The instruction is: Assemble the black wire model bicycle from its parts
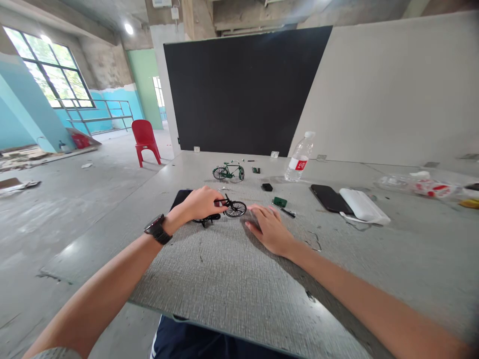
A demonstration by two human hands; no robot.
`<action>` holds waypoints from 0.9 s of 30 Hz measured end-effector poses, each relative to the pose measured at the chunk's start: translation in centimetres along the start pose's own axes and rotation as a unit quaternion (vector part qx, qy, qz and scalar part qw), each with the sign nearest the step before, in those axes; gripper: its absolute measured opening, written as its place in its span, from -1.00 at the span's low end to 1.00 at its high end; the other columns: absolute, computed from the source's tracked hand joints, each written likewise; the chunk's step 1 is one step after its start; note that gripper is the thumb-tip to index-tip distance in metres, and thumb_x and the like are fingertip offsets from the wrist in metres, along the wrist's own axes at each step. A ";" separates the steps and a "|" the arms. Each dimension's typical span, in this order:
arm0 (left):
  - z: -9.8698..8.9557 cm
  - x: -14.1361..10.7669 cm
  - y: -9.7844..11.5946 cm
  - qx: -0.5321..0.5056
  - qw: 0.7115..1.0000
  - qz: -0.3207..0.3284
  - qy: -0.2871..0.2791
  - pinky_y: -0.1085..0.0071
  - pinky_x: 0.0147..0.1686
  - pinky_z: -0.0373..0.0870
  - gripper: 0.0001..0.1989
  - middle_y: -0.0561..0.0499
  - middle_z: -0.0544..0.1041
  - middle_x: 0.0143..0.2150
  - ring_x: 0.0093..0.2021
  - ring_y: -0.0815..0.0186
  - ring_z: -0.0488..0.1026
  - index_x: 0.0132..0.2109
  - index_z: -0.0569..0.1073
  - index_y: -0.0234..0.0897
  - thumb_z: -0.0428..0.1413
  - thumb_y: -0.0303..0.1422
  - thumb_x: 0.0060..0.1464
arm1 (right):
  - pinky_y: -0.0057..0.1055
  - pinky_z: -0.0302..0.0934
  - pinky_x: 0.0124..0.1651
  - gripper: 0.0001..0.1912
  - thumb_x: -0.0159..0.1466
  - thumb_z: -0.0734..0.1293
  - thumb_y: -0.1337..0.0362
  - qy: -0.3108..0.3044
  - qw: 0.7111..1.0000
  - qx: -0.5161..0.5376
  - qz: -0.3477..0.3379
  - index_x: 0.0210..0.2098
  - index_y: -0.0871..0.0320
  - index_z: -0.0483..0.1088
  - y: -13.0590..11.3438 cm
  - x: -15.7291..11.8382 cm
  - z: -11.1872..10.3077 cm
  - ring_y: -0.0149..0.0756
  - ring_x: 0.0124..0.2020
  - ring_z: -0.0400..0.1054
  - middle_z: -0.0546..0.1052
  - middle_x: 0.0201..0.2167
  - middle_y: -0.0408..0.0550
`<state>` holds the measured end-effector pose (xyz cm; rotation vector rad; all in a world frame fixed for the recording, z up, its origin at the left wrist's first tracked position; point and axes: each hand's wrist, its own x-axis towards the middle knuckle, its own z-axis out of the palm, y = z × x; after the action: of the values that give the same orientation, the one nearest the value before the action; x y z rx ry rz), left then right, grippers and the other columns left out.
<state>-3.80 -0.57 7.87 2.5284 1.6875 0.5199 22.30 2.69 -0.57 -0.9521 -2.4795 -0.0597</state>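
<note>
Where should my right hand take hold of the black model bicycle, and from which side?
I'd take the black model bicycle by the rim of its right-hand wheel, coming from the right. That thin rim is uncovered and close beside the right hand, while the left hand covers part of the middle. Pinch lightly: the spokes look fine.

Far bicycle on table, behind near bicycle; bottle farther right, phone before bottle, rightward
</note>
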 end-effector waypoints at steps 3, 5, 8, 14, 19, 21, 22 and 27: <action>0.0 0.0 0.2 -0.003 1.000 0.003 -0.008 0.40 -0.50 0.02 -0.64 0.01 0.49 -0.49 -0.56 0.39 0.24 -0.40 0.53 -0.26 0.12 -0.08 0.19 | 0.23 0.06 0.31 -0.61 0.42 0.14 0.17 0.005 1.000 0.000 0.001 0.21 0.01 0.25 0.0 0.0 0.1 0.02 0.22 0.34 0.47 0.16 0.07; -0.1 -0.1 0.4 0.001 1.000 0.001 -0.011 0.40 -0.51 0.00 -0.65 0.02 0.48 -0.50 -0.57 0.40 0.22 -0.41 0.51 -0.26 0.11 -0.10 0.19 | 0.25 0.05 0.31 -0.60 0.41 0.14 0.19 0.003 1.000 0.002 0.001 0.22 0.00 0.23 -0.1 0.0 0.1 0.02 0.21 0.35 0.47 0.16 0.07; -0.1 -0.1 0.6 0.004 1.000 0.002 -0.012 0.40 -0.53 -0.03 -0.65 0.04 0.45 -0.52 -0.58 0.41 0.17 -0.42 0.49 -0.25 0.11 -0.11 0.20 | 0.23 0.07 0.31 -0.54 0.41 0.14 0.21 0.004 1.000 0.007 0.000 0.30 -0.01 0.15 -0.3 0.0 0.1 0.01 0.22 0.34 0.46 0.17 0.08; 0.0 0.1 0.4 -0.013 0.999 0.025 -0.021 0.40 -0.53 0.00 -0.64 0.03 0.44 -0.53 -0.58 0.42 0.18 -0.41 0.51 -0.28 0.11 -0.11 0.20 | 0.20 0.11 0.28 -0.49 0.42 0.13 0.21 0.005 1.000 0.006 -0.007 0.34 -0.01 0.11 -0.4 0.1 0.0 0.00 0.20 0.35 0.48 0.15 0.09; 0.0 0.2 0.5 -0.011 0.999 0.028 -0.023 0.40 -0.51 0.02 -0.66 0.01 0.49 -0.49 -0.56 0.40 0.23 -0.37 0.55 -0.27 0.11 -0.11 0.21 | 0.20 0.11 0.27 -0.50 0.41 0.14 0.22 0.014 1.000 0.008 -0.007 0.33 -0.02 0.14 -0.3 0.1 0.2 0.01 0.18 0.37 0.49 0.14 0.07; 0.0 0.1 0.5 -0.007 0.999 0.023 -0.024 0.40 -0.51 0.02 -0.65 0.01 0.51 -0.48 -0.56 0.40 0.24 -0.37 0.55 -0.27 0.10 -0.11 0.22 | 0.20 0.11 0.28 -0.51 0.42 0.14 0.22 0.013 1.000 0.011 -0.005 0.32 -0.02 0.15 -0.3 0.1 0.2 0.00 0.18 0.37 0.50 0.14 0.06; 0.0 0.1 0.5 -0.006 0.999 0.021 -0.024 0.40 -0.51 0.02 -0.65 0.00 0.51 -0.47 -0.55 0.40 0.24 -0.37 0.55 -0.27 0.10 -0.11 0.22 | 0.20 0.11 0.28 -0.52 0.42 0.14 0.21 0.010 1.000 0.012 -0.004 0.31 -0.02 0.15 -0.3 0.1 0.2 0.01 0.18 0.37 0.50 0.14 0.06; 0.2 0.0 0.4 -0.007 1.000 0.014 -0.019 0.40 -0.50 0.02 -0.64 0.00 0.53 -0.46 -0.53 0.39 0.29 -0.38 0.52 -0.26 0.10 -0.09 0.21 | 0.22 0.11 0.27 -0.56 0.41 0.15 0.21 0.003 1.000 0.015 -0.009 0.27 0.01 0.18 -0.4 0.2 0.0 0.03 0.18 0.37 0.50 0.13 0.07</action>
<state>-3.41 -0.71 7.82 2.5386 1.6340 0.4798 21.94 2.53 -0.46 -0.9174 -2.4771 -0.0305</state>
